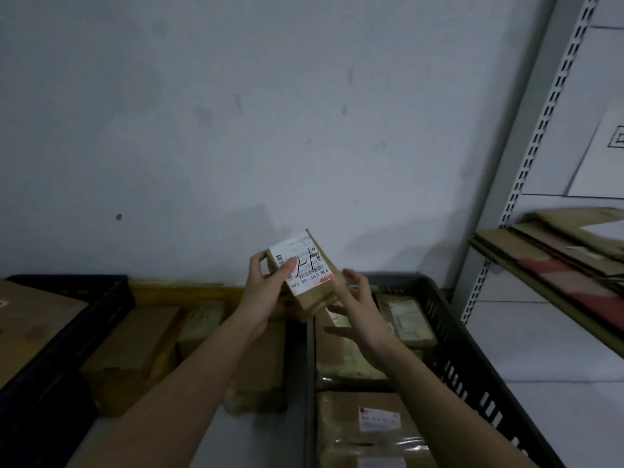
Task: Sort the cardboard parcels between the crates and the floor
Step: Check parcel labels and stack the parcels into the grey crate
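Grey wall filling background, floor (557, 383) pale right of right hand. You are holding small parcel (305, 282) up between both hands, label facing you. Left hand (266, 292) gripping it, thumb curled over label; right hand (358, 305) spread, fingers straight beside its edge. Probably reading label: be keeping it tilted, thumb off barcode. Black crate (472, 349) lying under right hand, nearly full; shelf (540, 265) edge jutting further right. Stacked parcels (141, 349) sitting below left hand, open air above.

A small brown cardboard parcel (305, 282) sits between both hands, above the gap between floor-lying brown cardboard boxes (135, 349) on the left and the black slatted plastic crate (449, 339) of parcels on the right; a grey metal shelf rack (540, 130) stands further right
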Tool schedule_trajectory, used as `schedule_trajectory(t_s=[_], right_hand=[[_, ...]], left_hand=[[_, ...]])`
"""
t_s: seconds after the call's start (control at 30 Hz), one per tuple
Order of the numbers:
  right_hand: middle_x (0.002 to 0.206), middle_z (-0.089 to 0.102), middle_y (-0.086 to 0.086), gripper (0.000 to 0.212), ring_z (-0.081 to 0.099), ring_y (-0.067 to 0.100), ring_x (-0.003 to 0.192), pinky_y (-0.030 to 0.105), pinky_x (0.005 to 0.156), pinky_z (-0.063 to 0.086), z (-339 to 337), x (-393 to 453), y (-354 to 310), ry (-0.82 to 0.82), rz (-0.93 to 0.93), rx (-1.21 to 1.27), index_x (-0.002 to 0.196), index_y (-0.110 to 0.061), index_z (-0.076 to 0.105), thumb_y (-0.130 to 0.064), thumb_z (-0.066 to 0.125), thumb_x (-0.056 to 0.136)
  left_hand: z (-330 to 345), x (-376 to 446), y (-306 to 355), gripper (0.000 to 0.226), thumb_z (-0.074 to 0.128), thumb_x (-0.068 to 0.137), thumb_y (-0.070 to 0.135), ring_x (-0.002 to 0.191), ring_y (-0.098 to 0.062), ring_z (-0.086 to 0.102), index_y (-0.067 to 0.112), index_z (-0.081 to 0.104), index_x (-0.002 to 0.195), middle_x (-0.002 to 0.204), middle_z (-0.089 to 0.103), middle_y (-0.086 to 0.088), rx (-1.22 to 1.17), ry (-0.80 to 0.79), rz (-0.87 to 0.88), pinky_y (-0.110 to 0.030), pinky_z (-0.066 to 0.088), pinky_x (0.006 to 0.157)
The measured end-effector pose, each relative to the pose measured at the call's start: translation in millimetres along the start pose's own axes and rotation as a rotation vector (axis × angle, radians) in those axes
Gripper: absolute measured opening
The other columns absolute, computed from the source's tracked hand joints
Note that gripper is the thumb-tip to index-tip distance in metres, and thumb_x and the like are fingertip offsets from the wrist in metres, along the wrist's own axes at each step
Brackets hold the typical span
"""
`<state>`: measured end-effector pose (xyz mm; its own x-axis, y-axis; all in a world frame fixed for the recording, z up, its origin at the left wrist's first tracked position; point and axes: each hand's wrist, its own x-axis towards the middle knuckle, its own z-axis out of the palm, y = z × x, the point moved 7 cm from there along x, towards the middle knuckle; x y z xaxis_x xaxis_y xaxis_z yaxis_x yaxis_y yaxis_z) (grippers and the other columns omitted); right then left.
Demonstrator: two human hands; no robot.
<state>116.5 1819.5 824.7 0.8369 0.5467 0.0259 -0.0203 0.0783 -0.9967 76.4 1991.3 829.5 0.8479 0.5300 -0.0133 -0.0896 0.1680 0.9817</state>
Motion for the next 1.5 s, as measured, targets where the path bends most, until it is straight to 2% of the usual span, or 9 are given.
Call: schedule_trajectory(t_s=[0.3, 0.4, 0.5, 0.67, 0.83, 1.07, 1.2, 1.33, 1.5], right_hand=[[0.105, 0.073, 0.005, 0.018, 0.068, 0.02, 0.084, 0.031, 0.062, 0.056, -74, -21, -8, 0.01, 0.055, -0.009, 0.114, -0.02, 0.064, -0.024, 0.062, 0.097], [0.121, 0.065, 0.007, 0.036, 0.067, 0.019, 0.099, 0.033, 0.071, 0.059, -95, -25, -21, 0.084, -0.022, -0.116, 0.133, -0.024, 0.055, -0.027, 0.062, 0.098], [0.134, 0.052, 0.005, 0.065, 0.059, 0.02, 0.113, 0.044, 0.091, 0.057, -118, -28, -32, 0.299, -0.09, -0.301, 0.147, -0.029, 0.033, -0.042, 0.066, 0.093], [0.125, 0.056, 0.0, 0.065, 0.064, 0.018, 0.103, 0.044, 0.082, 0.061, -98, -30, -36, 0.147, -0.072, -0.149, 0.147, -0.036, 0.03, -0.043, 0.065, 0.093], [0.127, 0.052, -0.001, 0.071, 0.06, 0.008, 0.105, 0.015, 0.07, 0.053, -106, -30, -30, 0.209, -0.19, -0.292, 0.148, -0.026, 0.033, -0.029, 0.073, 0.089], [0.114, 0.056, -0.006, 0.071, 0.061, 0.008, 0.097, 0.025, 0.073, 0.058, -128, -34, -4, 0.35, -0.094, -0.391, 0.132, -0.03, 0.032, -0.036, 0.08, 0.08], [0.136, 0.045, 0.009, 0.107, 0.054, 0.028, 0.12, 0.048, 0.096, 0.053, -163, -32, 8, 0.382, 0.071, -0.619, 0.139, -0.028, 0.025, -0.053, 0.085, 0.054], [0.138, 0.047, 0.007, 0.138, 0.048, 0.029, 0.127, 0.052, 0.104, 0.046, -194, -27, 21, 0.312, 0.172, -0.902, 0.144, -0.017, 0.032, -0.072, 0.085, 0.029], [0.149, 0.025, 0.012, 0.113, 0.03, 0.033, 0.138, 0.049, 0.115, 0.033, -204, -19, 38, 0.089, 0.297, -1.214, 0.151, -0.015, 0.024, -0.044, 0.089, 0.064]], left_hand=[[38, -33, -6, 0.043, 0.065, 0.09, 0.047, 0.107, -0.023, 0.065, 0.02, 0.052, 0.121, 0.115, 0.07, -0.009, 0.281, -0.152, -0.151, -0.046, 0.056, 0.086], [57, -43, -3, 0.037, 0.065, 0.093, 0.036, 0.104, -0.02, 0.068, 0.035, 0.051, 0.127, 0.114, 0.072, -0.002, 0.285, -0.238, -0.148, -0.041, 0.056, 0.078], [77, -44, 0, 0.038, 0.065, 0.094, 0.03, 0.105, -0.022, 0.066, 0.036, 0.052, 0.13, 0.12, 0.07, -0.003, 0.141, -0.133, -0.103, -0.044, 0.058, 0.078], [122, -57, -21, 0.052, 0.078, 0.084, 0.019, 0.107, -0.03, 0.067, 0.024, 0.041, 0.12, 0.123, 0.061, -0.009, 0.018, -0.123, -0.114, -0.051, 0.058, 0.089], [137, -67, -32, 0.058, 0.081, 0.081, 0.019, 0.102, -0.013, 0.061, 0.021, 0.039, 0.121, 0.113, 0.057, 0.001, 0.205, -0.21, -0.072, -0.036, 0.055, 0.087], [147, -76, -68, 0.064, 0.08, 0.081, 0.03, 0.097, -0.001, 0.054, 0.026, 0.035, 0.126, 0.113, 0.054, 0.01, 0.354, -0.298, -0.04, -0.025, 0.047, 0.08], [137, -86, -103, 0.081, 0.077, 0.082, 0.041, 0.122, -0.007, 0.048, 0.03, 0.03, 0.146, 0.139, 0.046, 0.013, 0.876, -0.457, 0.165, -0.032, 0.046, 0.099], [109, -89, -138, 0.072, 0.055, 0.095, 0.044, 0.148, -0.024, 0.018, 0.029, 0.018, 0.155, 0.161, 0.023, -0.001, 1.612, -0.459, 0.35, -0.059, 0.005, 0.121], [109, -84, -140, 0.055, 0.041, 0.1, 0.044, 0.146, -0.026, 0.02, 0.029, 0.029, 0.151, 0.154, 0.034, -0.003, 1.764, -0.322, 0.348, -0.072, -0.002, 0.113]])
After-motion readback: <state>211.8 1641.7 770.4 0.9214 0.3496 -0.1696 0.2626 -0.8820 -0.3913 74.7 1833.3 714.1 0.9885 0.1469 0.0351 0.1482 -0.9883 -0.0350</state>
